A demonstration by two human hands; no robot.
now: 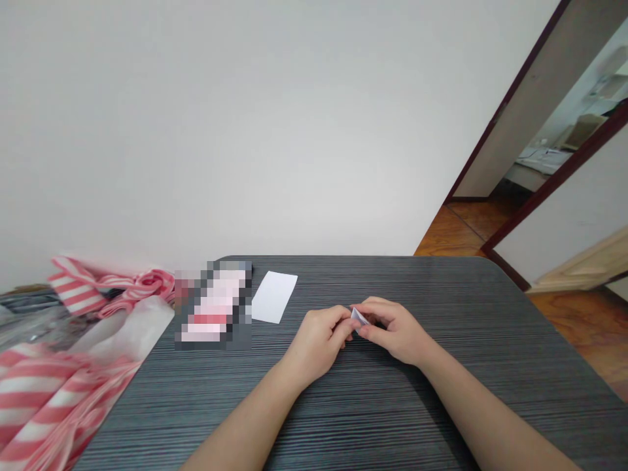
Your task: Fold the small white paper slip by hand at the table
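Observation:
A small folded piece of white paper [359,316] is pinched between my two hands, just above the middle of the dark wood-grain table [373,418]. My left hand [324,335] grips its left side with thumb and fingers pressed together. On the opposite side, my right hand [392,328] pinches the paper between thumb and curled fingers. Most of the paper is hidden behind the fingers, so its full shape does not show. Left of my hands lies a flat white sheet of paper [275,297], touched by neither.
A pixelated flat object, pink and white with dark edges [216,301], lies at the table's far left. Red-and-white striped cloth [44,392] and clear plastic are heaped beside the left edge. A white wall [275,131] stands behind the table; a doorway opens at the right.

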